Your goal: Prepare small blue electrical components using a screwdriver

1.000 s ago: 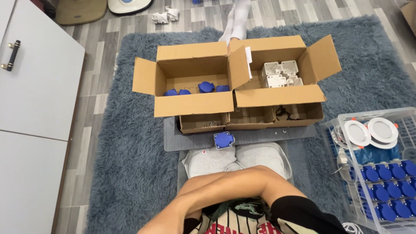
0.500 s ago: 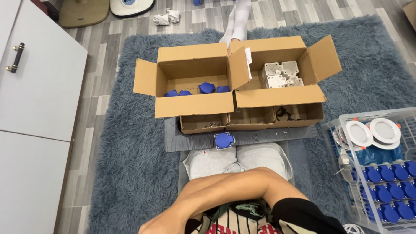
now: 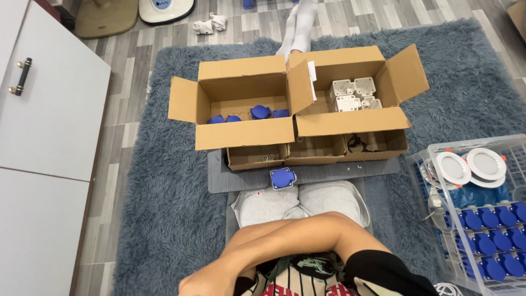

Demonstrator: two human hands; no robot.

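I see one arm folded across the chest at the bottom of the head view. It ends in a hand (image 3: 198, 284) at lower left, curled into a loose fist with the fingers pressed together and nothing visibly pinched. I cannot tell which hand this is, and no second hand shows.

Ahead of the hand, well apart, a small blue socket part (image 3: 282, 178) lies on a grey mat (image 3: 219, 178), just past a pale cushion (image 3: 298, 203).

Further ahead stand two open cardboard boxes touching side by side: the left box (image 3: 244, 131) holds several blue parts (image 3: 260, 112), the right box (image 3: 350, 120) holds white housings (image 3: 350, 96).

Off to the far side from the hand, a clear crate (image 3: 438, 219) holds round white discs (image 3: 471, 164) and rows of blue caps (image 3: 493, 241).

All of it rests on a shaggy blue-grey rug (image 3: 164, 219)
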